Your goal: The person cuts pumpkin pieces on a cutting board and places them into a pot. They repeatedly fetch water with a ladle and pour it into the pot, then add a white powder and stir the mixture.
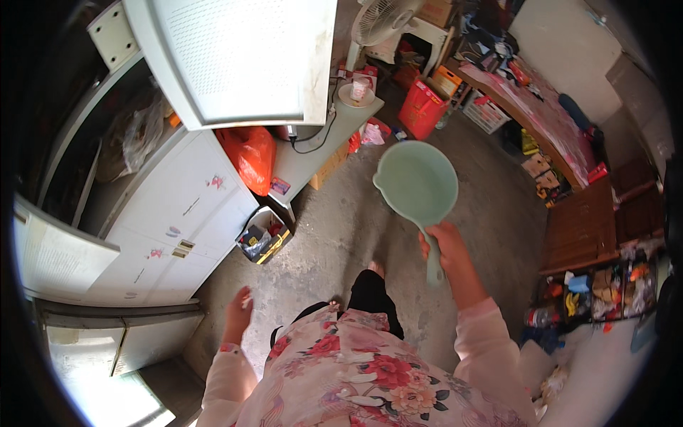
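In the head view my right hand (441,240) grips the handle of a pale green round plastic dipper (420,174) with a pouring lip, held out over the concrete floor. The dipper's inside is pale green; whether it holds liquid I cannot tell. My left hand (237,307) hangs low to the left, fingers curled, with a small pale spot at the fingertips that I cannot make out. Near it stands a bin (274,246) filled with odds and ends.
White cabinets (171,199) with open doors line the left. A low table (315,153) carries a red bag (249,160), appliance and cup. A fan (378,20) and red box (420,107) stand behind; a cluttered bed (541,121) and shelves (612,288) line the right.
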`<act>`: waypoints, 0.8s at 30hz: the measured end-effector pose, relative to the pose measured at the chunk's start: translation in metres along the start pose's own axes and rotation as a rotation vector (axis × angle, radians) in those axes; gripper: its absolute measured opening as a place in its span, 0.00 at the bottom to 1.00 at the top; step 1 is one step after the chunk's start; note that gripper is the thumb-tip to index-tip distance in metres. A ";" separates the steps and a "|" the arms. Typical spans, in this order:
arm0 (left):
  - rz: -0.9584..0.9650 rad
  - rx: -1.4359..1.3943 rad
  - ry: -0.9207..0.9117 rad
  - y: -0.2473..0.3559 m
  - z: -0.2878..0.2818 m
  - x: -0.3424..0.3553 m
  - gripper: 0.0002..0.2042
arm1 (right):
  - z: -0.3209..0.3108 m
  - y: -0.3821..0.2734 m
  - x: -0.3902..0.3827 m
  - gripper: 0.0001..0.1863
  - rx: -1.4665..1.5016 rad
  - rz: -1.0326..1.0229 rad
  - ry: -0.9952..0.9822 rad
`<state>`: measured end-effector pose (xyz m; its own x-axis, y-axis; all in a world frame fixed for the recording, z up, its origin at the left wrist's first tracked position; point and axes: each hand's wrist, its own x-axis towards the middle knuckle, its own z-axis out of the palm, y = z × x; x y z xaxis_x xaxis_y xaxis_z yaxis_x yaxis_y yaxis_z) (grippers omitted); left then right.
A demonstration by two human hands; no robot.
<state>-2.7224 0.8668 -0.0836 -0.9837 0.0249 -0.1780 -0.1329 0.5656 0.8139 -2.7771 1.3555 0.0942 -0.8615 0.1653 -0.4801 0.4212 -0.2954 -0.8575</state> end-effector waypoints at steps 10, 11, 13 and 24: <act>-0.534 0.092 0.356 -0.113 0.099 -0.087 0.08 | 0.014 -0.143 0.356 0.04 -0.168 0.098 -0.311; -0.515 0.422 0.130 -0.090 0.146 -0.077 0.04 | 0.025 -0.156 0.385 0.04 -0.217 0.088 -0.326; -0.450 0.439 0.044 -0.024 0.239 -0.060 0.05 | 0.041 -0.174 0.431 0.04 -0.291 0.073 -0.346; -1.057 -0.211 0.691 0.158 0.254 0.006 0.17 | 0.140 -0.197 0.611 0.05 -0.880 -0.173 -0.374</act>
<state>-2.7186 1.1656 -0.0961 -0.2381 -0.8220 -0.5173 -0.8387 -0.0945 0.5363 -3.4265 1.3829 -0.0040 -0.9018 -0.2143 -0.3752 0.2110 0.5393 -0.8153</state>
